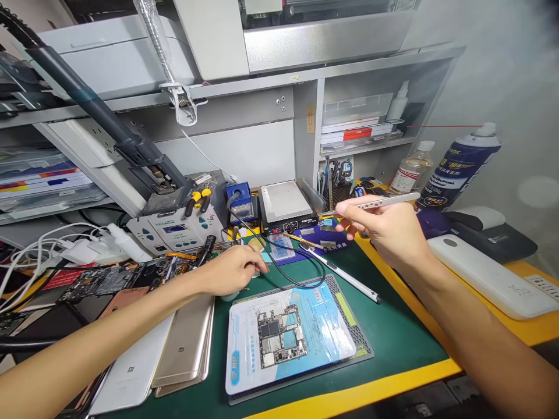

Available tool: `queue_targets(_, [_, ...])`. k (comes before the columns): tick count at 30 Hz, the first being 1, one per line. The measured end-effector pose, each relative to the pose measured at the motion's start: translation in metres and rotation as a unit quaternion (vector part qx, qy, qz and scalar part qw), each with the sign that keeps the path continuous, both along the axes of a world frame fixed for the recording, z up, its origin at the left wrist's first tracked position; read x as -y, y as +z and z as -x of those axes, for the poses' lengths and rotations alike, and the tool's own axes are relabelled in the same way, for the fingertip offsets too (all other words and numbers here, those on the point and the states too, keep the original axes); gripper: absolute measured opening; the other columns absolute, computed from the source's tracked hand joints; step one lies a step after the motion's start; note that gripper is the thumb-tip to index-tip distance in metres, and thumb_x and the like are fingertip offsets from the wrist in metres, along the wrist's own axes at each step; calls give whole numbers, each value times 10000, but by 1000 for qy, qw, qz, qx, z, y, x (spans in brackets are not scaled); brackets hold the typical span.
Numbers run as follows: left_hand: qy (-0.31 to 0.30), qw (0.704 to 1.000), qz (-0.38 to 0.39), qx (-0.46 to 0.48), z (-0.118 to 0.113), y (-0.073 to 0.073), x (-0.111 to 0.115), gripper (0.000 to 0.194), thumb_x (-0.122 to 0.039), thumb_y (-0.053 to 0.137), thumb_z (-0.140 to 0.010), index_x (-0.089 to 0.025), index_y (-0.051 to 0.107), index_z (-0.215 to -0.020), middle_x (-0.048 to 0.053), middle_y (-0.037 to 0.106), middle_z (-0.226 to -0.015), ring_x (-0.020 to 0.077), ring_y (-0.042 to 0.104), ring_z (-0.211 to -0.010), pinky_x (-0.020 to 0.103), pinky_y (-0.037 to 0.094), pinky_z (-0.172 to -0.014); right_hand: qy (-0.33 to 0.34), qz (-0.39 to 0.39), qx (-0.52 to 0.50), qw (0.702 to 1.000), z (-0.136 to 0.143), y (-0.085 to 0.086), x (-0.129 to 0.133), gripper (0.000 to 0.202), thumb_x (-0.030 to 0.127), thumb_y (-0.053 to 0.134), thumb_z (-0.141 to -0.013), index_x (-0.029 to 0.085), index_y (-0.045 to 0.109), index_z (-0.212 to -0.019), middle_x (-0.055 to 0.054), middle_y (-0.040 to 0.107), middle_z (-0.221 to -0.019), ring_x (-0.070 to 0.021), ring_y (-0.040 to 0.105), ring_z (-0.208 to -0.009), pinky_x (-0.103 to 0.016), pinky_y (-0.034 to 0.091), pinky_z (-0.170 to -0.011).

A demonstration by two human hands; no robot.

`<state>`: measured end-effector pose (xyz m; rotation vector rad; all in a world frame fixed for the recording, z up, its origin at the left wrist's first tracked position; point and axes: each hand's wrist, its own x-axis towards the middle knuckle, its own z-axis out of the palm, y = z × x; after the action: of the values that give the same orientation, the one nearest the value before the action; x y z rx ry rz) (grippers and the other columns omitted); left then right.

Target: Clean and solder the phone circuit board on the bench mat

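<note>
In my right hand, raised over the right side of the mat, are slim silver tweezers with holes along the handle; their tips point left. My left hand is closed, its fingers curled downward beside a small round container that is mostly hidden beneath it. What those fingers hold, if anything, is hidden. Nearer to me, a phone circuit board lies on a blue and white pad. A white pen-like tool rests on the green mat, below the tweezers.
Several phone backs and loose boards crowd the left. Behind stand a soldering station, a blue iron holder and a flat heating plate. A spray can and a bottle stand right. A black cable loops over the pad.
</note>
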<state>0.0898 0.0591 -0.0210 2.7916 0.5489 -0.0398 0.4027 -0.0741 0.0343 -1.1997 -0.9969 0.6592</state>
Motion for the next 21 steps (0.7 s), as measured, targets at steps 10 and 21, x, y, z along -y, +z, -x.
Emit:
queue_targets(10, [-13,999,-45,-27,-1,-2,18,339,-436,733,-1094,-199,726,-1337,106,741,-1381,256,740,-1220,503,649,-1072,-4,4,3,1000,-1,-1,-1,284,378,1055,-679,169,883,-768,-58,784,-683,-192,739,-623,-243,559,-489])
queue_targets(21, [-71,993,-87,-33,-5,10,38,415,-443,749,-1082,-187,692,-1404,113,721,-1413,268,739,-1224,507,657,-1048,-14,-1,0,1000,-1,0,-1,266,364,1044,-679,173,878,-761,-52,770,-662,-198,742,-618,-255,564,-479])
